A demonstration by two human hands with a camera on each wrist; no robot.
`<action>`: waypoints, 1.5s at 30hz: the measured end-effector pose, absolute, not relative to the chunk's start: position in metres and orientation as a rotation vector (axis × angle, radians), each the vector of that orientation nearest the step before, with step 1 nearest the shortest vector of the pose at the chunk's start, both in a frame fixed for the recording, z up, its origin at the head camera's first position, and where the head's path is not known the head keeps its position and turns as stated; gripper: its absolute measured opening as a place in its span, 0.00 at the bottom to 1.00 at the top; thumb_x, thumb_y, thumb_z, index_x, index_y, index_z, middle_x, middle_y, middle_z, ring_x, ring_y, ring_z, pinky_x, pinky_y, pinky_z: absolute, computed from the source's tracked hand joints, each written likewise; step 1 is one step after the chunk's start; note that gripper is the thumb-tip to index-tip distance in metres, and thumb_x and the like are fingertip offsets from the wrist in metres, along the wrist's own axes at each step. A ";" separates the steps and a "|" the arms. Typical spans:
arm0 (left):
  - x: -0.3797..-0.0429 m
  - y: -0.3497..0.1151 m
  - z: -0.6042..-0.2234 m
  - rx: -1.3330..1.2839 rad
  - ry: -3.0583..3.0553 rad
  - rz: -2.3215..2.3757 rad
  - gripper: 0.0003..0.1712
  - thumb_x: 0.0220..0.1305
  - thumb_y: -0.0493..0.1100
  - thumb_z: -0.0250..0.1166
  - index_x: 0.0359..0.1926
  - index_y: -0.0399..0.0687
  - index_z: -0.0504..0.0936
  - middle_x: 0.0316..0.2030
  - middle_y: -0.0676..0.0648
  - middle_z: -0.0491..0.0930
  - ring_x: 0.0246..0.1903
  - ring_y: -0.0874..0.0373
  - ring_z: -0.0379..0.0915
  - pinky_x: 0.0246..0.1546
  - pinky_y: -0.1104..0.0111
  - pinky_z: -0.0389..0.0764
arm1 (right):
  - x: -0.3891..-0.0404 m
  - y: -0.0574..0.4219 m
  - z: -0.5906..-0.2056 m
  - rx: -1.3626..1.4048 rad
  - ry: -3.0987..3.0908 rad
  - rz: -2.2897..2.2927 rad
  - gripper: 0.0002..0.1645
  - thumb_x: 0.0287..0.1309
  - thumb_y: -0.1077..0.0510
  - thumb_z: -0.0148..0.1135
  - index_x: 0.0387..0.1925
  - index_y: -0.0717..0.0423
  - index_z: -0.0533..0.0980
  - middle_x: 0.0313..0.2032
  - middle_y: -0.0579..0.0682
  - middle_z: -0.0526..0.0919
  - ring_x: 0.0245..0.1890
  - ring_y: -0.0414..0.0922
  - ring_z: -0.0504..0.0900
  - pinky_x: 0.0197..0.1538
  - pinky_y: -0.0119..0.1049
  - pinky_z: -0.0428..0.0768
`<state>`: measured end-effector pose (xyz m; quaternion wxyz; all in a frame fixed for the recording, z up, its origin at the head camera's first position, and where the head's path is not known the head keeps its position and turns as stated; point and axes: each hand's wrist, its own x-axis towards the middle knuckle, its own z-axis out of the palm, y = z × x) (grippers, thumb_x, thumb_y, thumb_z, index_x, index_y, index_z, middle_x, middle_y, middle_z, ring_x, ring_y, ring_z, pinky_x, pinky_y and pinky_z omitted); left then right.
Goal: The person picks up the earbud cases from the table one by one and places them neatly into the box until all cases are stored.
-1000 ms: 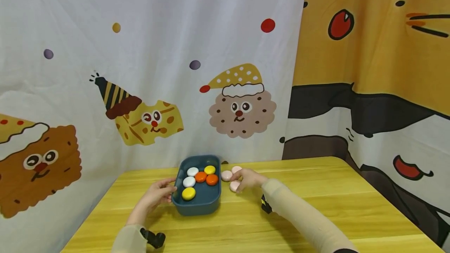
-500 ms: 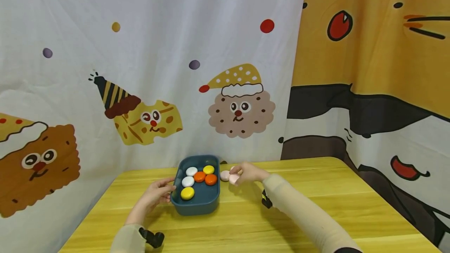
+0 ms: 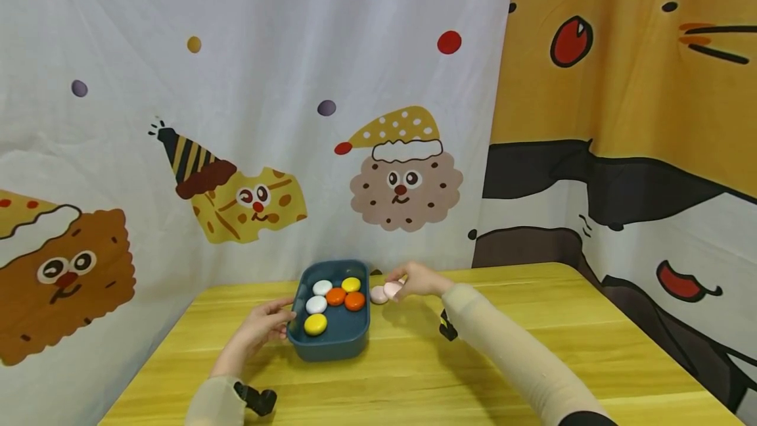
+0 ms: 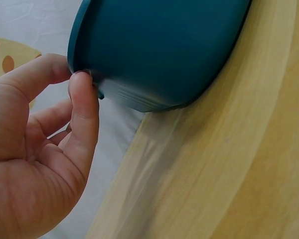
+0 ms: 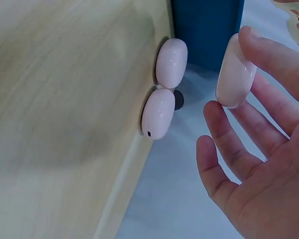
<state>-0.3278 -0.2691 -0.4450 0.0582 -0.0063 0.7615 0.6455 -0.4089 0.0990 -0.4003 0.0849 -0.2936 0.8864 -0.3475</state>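
Note:
My left hand (image 3: 260,329) pinches the left rim of a dark blue rectangular bin (image 3: 331,351), thumb and forefinger at the edge in the left wrist view. Inside lie several glossy round discs: white discs (image 3: 316,305), yellow discs (image 3: 316,325) and orange discs (image 3: 355,301). To the right of the bin, my right hand (image 3: 416,279) holds a pale pink disc (image 5: 234,77) between thumb and fingertips, raised off the table. Two more pink discs, a nearer one to the bin (image 5: 171,63) and a farther one (image 5: 158,113), lie side by side on the wood.
The bin stands near the back edge of a yellow wood-grain table (image 3: 473,373). Behind it hangs a white curtain (image 3: 266,71) printed with cartoon biscuits and cheese. An orange printed curtain (image 3: 544,97) is on the right. Each wrist wears a small black camera (image 3: 257,400).
My right hand has taken up the nearest pink disc and lifted it up and away from the table. The left hand keeps its place at the bin.

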 end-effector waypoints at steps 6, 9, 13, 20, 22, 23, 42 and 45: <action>-0.327 -0.270 -0.447 0.016 2.302 1.954 0.32 0.65 0.35 0.61 0.68 0.30 0.64 0.34 0.42 0.74 0.22 0.60 0.71 0.25 0.71 0.79 | -0.409 0.099 -0.396 -0.912 2.656 -1.021 0.29 0.42 0.63 0.75 0.52 0.57 0.81 0.49 0.51 0.83 0.51 0.49 0.78 0.54 0.44 0.76; -0.327 -0.270 -0.447 0.019 2.302 1.959 0.32 0.64 0.35 0.61 0.68 0.30 0.64 0.35 0.40 0.75 0.22 0.59 0.71 0.25 0.71 0.79 | -0.410 0.098 -0.393 -0.922 2.665 -1.015 0.29 0.42 0.63 0.75 0.51 0.57 0.82 0.49 0.51 0.83 0.50 0.49 0.78 0.53 0.43 0.76; -0.327 -0.269 -0.447 0.014 2.303 1.962 0.32 0.64 0.35 0.61 0.67 0.30 0.64 0.35 0.41 0.74 0.22 0.59 0.71 0.25 0.71 0.79 | -0.412 0.098 -0.388 -0.931 2.677 -1.014 0.28 0.42 0.63 0.75 0.51 0.58 0.82 0.47 0.51 0.84 0.48 0.49 0.78 0.51 0.40 0.76; -0.328 -0.270 -0.447 0.016 2.307 1.962 0.32 0.64 0.35 0.61 0.68 0.30 0.64 0.34 0.42 0.74 0.22 0.60 0.71 0.25 0.70 0.79 | -0.413 0.097 -0.381 -0.918 2.679 -1.018 0.27 0.43 0.63 0.74 0.51 0.59 0.82 0.47 0.50 0.84 0.47 0.46 0.79 0.50 0.40 0.77; -0.328 -0.269 -0.448 0.020 2.309 1.958 0.32 0.64 0.35 0.61 0.67 0.30 0.64 0.33 0.43 0.74 0.22 0.59 0.71 0.26 0.70 0.79 | -0.414 0.097 -0.379 -0.924 2.673 -1.014 0.27 0.43 0.64 0.74 0.50 0.59 0.82 0.47 0.51 0.84 0.48 0.48 0.79 0.50 0.40 0.77; -0.328 -0.269 -0.448 0.019 2.310 1.957 0.32 0.64 0.35 0.61 0.67 0.30 0.64 0.32 0.43 0.74 0.22 0.59 0.71 0.26 0.70 0.79 | -0.414 0.097 -0.378 -0.927 2.671 -1.009 0.27 0.43 0.64 0.75 0.50 0.59 0.82 0.47 0.51 0.84 0.49 0.49 0.79 0.50 0.40 0.77; -0.326 -0.270 -0.448 0.072 2.292 1.967 0.34 0.65 0.35 0.61 0.68 0.28 0.62 0.36 0.40 0.75 0.23 0.59 0.71 0.25 0.69 0.79 | -0.418 0.089 -0.378 -0.944 2.641 -1.042 0.28 0.44 0.62 0.75 0.51 0.61 0.81 0.47 0.52 0.84 0.50 0.51 0.78 0.51 0.42 0.77; -0.326 -0.271 -0.448 0.085 2.283 1.974 0.35 0.64 0.36 0.62 0.68 0.28 0.61 0.36 0.41 0.75 0.23 0.60 0.71 0.25 0.70 0.79 | -0.419 0.087 -0.378 -0.947 2.640 -1.031 0.28 0.45 0.61 0.75 0.52 0.61 0.80 0.49 0.52 0.83 0.52 0.52 0.78 0.54 0.43 0.76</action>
